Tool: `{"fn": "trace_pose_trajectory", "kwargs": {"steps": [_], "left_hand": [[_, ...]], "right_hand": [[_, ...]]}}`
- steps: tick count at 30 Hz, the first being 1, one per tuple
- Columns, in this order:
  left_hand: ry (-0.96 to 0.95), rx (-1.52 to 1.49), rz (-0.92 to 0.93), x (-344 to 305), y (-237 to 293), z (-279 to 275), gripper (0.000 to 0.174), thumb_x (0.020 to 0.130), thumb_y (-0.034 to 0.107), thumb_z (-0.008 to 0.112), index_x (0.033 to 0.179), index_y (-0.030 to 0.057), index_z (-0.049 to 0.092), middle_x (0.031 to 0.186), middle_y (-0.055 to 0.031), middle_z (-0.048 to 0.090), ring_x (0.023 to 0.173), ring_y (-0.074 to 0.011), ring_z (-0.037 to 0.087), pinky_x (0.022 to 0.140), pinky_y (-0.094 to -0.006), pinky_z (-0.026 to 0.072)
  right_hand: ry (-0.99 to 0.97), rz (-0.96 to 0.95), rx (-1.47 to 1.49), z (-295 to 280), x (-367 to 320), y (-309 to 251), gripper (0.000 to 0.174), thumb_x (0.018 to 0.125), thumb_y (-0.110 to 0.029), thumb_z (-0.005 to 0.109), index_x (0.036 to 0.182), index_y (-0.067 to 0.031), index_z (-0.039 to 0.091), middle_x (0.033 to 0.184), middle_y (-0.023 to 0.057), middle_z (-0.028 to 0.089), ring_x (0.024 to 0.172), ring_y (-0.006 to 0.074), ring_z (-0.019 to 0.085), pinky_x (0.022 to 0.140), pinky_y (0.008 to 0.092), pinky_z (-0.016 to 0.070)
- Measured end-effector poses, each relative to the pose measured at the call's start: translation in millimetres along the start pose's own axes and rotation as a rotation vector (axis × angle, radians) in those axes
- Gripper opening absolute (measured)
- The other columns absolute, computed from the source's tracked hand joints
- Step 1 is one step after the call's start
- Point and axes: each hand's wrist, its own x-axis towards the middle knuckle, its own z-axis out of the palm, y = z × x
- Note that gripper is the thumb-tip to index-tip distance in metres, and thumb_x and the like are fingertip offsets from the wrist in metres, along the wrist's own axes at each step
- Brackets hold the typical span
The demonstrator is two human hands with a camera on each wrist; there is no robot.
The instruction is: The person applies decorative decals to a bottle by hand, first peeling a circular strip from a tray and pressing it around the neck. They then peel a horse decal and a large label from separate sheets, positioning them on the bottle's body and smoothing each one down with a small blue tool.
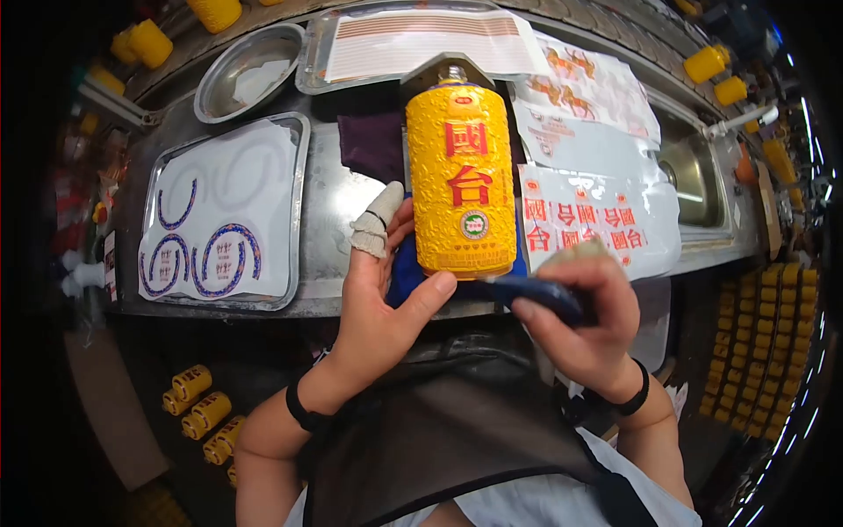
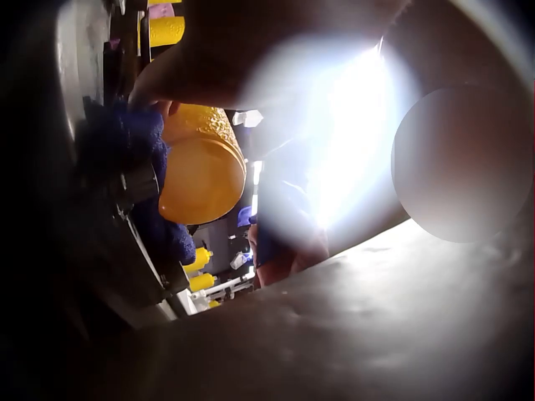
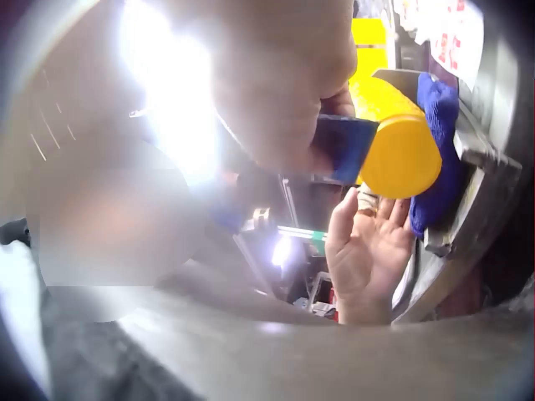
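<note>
A yellow embossed bottle (image 1: pixel 428 189) with red characters and a round green-and-white mark lies in a metal holder, padded with blue cloth (image 1: pixel 406 274). My left hand (image 1: pixel 371 303) rests at its lower left, thumb at the base edge and fingers extended along the side. Pale cloth covers (image 1: pixel 376 220) wrap a finger of that hand. My right hand (image 1: pixel 601 329) grips a dark blue flat scraper (image 1: pixel 553 297), its blurred tip at the bottle's base edge. From the right wrist view, the scraper (image 3: pixel 347 149) overlaps the rim of the plain yellow base (image 3: pixel 405 159).
At left is a metal tray (image 1: pixel 299 206) of blue-patterned decal sheets. Behind it stand a steel bowl (image 1: pixel 207 98) and another tray (image 1: pixel 309 57) with striped sheets. Red-character decal sheets (image 1: pixel 584 224) lie right, beside a sink (image 1: pixel 694 189). Yellow bottles (image 1: pixel 764 342) fill racks around.
</note>
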Motion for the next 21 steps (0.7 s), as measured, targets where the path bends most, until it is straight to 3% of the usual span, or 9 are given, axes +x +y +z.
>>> {"fn": "trace_pose_trajectory", "kwargs": {"steps": [2, 7, 10, 13, 16, 17, 18, 19, 21], "left_hand": [[0.021, 0.036, 0.010, 4, 0, 9, 0.081, 0.086, 0.009, 0.074, 0.149, -0.0042, 0.026, 0.143, -0.0178, 0.043, 0.133, -0.0254, 0.043, 0.114, -0.0389, 0.0310], [0.062, 0.113, 0.049, 10, -5, 14, 0.076, 0.086, 0.014, 0.075, 0.146, -0.0041, 0.032, 0.139, -0.0168, 0.048, 0.128, -0.0235, 0.047, 0.112, -0.0384, 0.0340], [0.066, 0.120, 0.059, 10, -3, 15, 0.075, 0.086, 0.015, 0.076, 0.145, -0.0040, 0.033, 0.138, -0.0168, 0.048, 0.127, -0.0236, 0.048, 0.110, -0.0382, 0.0348], [0.080, 0.066, 0.042, 11, -4, 17, 0.073, 0.085, 0.014, 0.075, 0.144, -0.0044, 0.036, 0.137, -0.0169, 0.048, 0.126, -0.0238, 0.049, 0.110, -0.0377, 0.0352], [0.125, 0.357, 0.108, -2, -11, 7, 0.072, 0.084, 0.014, 0.076, 0.143, -0.0051, 0.038, 0.136, -0.0175, 0.047, 0.125, -0.0261, 0.049, 0.109, -0.0379, 0.0356], [0.064, 0.557, 0.224, -5, 2, 4, 0.075, 0.082, 0.017, 0.077, 0.142, -0.0056, 0.039, 0.138, -0.0189, 0.044, 0.126, -0.0298, 0.047, 0.109, -0.0373, 0.0354], [0.117, 0.506, 0.226, -13, 6, 9, 0.071, 0.079, 0.025, 0.080, 0.138, 0.0005, 0.049, 0.140, -0.0200, 0.041, 0.129, -0.0354, 0.045, 0.110, -0.0458, 0.0339], [0.027, 0.749, 0.363, -16, 13, 8, 0.080, 0.081, 0.029, 0.079, 0.145, 0.0013, 0.040, 0.144, -0.0196, 0.039, 0.133, -0.0347, 0.042, 0.112, -0.0475, 0.0311], [-0.164, 1.175, 0.540, -20, 12, 6, 0.091, 0.082, 0.043, 0.076, 0.155, 0.0154, 0.029, 0.148, -0.0212, 0.033, 0.137, -0.0392, 0.037, 0.114, -0.0583, 0.0222]], "right_hand": [[0.173, 0.074, 0.107, 13, 5, 3, 0.029, 0.080, 0.001, 0.076, 0.103, 0.0003, 0.058, 0.094, 0.0058, 0.060, 0.081, 0.0095, 0.060, 0.068, 0.0234, 0.0480], [0.310, 0.527, 0.285, 11, -11, 18, 0.029, 0.084, 0.004, 0.069, 0.105, -0.0023, 0.049, 0.094, 0.0047, 0.060, 0.081, 0.0078, 0.062, 0.071, 0.0217, 0.0531], [0.321, 0.564, 0.414, 0, -11, 20, 0.027, 0.086, 0.004, 0.068, 0.104, -0.0023, 0.049, 0.096, 0.0054, 0.059, 0.083, 0.0076, 0.062, 0.071, 0.0212, 0.0530], [0.204, 0.395, 0.360, 8, -6, 6, 0.028, 0.085, 0.006, 0.068, 0.106, -0.0016, 0.050, 0.101, 0.0048, 0.056, 0.086, 0.0074, 0.060, 0.073, 0.0222, 0.0522], [0.293, 0.585, 0.396, -1, -15, 35, 0.030, 0.084, 0.007, 0.067, 0.107, -0.0013, 0.050, 0.101, 0.0043, 0.056, 0.086, 0.0071, 0.059, 0.072, 0.0218, 0.0517], [0.311, 0.534, 0.382, -5, -13, 39, 0.030, 0.083, 0.007, 0.067, 0.107, -0.0014, 0.051, 0.099, 0.0041, 0.057, 0.083, 0.0069, 0.059, 0.072, 0.0206, 0.0505], [0.261, 0.632, 0.434, -12, -9, 34, 0.026, 0.085, 0.003, 0.065, 0.106, -0.0012, 0.051, 0.096, 0.0047, 0.058, 0.082, 0.0066, 0.059, 0.074, 0.0213, 0.0504], [0.219, 0.616, 0.471, -14, -9, 38, 0.024, 0.086, 0.000, 0.064, 0.107, -0.0013, 0.052, 0.096, 0.0054, 0.059, 0.083, 0.0067, 0.059, 0.075, 0.0222, 0.0508], [0.120, 0.615, 0.524, -16, -7, 44, 0.023, 0.088, -0.004, 0.063, 0.108, -0.0020, 0.053, 0.097, 0.0067, 0.061, 0.087, 0.0077, 0.060, 0.079, 0.0230, 0.0509]]}}
